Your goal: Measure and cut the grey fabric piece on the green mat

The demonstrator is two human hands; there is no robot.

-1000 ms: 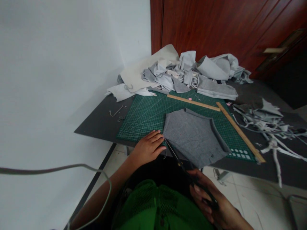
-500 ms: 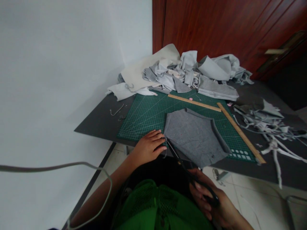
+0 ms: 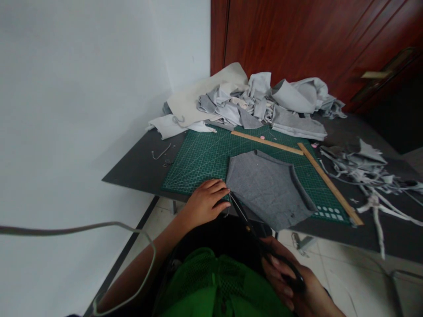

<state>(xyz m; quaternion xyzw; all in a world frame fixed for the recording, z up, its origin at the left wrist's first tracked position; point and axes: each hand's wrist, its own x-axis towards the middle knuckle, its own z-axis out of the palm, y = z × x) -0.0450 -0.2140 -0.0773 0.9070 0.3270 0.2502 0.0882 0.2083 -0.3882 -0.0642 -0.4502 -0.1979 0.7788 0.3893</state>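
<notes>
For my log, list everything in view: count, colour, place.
Table: 1, dark grey, centre
Mat: 1, green, on table
Cloth: 1, grey, mainly on mat
Rulers: 2, tan, on mat
Fabric pile: 1, grey and off-white, back
Scrap heap: 1, grey, table right
Bits: 2, pink, by rulers
Cable: 1, grey, left
Door: 1, brown, back
Wall: 1, white, left
Floor: 1, pale, below
Scissors: 1, black, tips by cloth
Garment: 1, green, bottom
Left hand: 1, bare, by cloth
Right hand: 1, bare, on scissors

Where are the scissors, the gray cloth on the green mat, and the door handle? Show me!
Scissors (image 3: pixel 248 228): head view, on the pivot.
Gray cloth (image 3: pixel 266 188): head view, on the middle of its flat face.
Door handle (image 3: pixel 375 75): head view, on the lever.
</notes>
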